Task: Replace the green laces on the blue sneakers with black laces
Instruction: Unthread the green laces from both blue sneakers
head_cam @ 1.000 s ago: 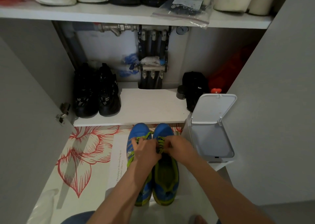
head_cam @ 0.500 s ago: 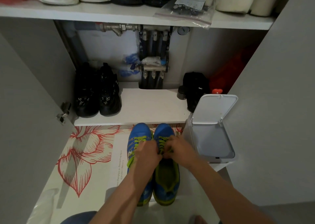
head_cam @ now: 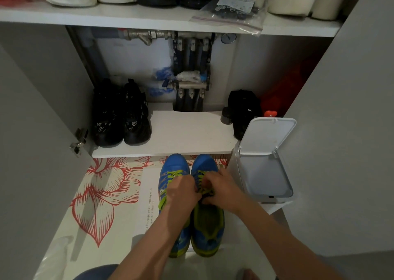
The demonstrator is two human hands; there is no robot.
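- 2 arms show, both uncovered: the left forearm (head_cam: 149, 247) and the right forearm (head_cam: 287, 243) are bare along all their visible length.
- The left hand (head_cam: 183, 196) and the right hand (head_cam: 225, 191) are bare as well.
- A rounded patch of blue fabric (head_cam: 96, 272) shows at the bottom edge; it is cropped too closely to tell which garment it is.

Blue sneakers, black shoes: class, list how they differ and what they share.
The blue sneakers stand on the flowered mat, black shoes on the white shelf. The left hand and right hand pinch the sneakers' green laces; nothing touches the black shoes. Both are side-by-side pairs.
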